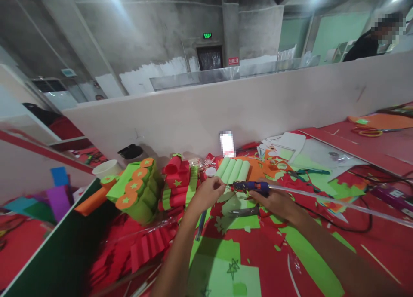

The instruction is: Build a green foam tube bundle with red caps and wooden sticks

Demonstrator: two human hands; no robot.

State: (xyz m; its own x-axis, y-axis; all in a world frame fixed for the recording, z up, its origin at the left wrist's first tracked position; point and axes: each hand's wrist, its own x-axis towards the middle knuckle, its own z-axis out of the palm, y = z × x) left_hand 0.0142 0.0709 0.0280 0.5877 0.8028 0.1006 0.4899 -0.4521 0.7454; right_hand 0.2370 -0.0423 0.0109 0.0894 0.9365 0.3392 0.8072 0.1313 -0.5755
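Observation:
My right hand (277, 202) is wrapped round a blue hot glue gun (250, 186), with a long clear glue stick (338, 202) trailing out to the right behind it. The gun's nozzle points left toward my left hand (208, 193). That hand is closed in a pinch on a small light-green paper piece I cannot make out clearly, right at the nozzle tip. Just beyond both hands lies a row of pale green paper rolls (234, 170) on orange paper.
Red and green paper rolls (176, 183) and green blocks with orange star discs (137, 189) stand at left. Paper scraps, a black cable (355, 228) and scissors (368, 131) litter the red table. A white partition wall (226, 112) runs behind; a person stands beyond it at top right.

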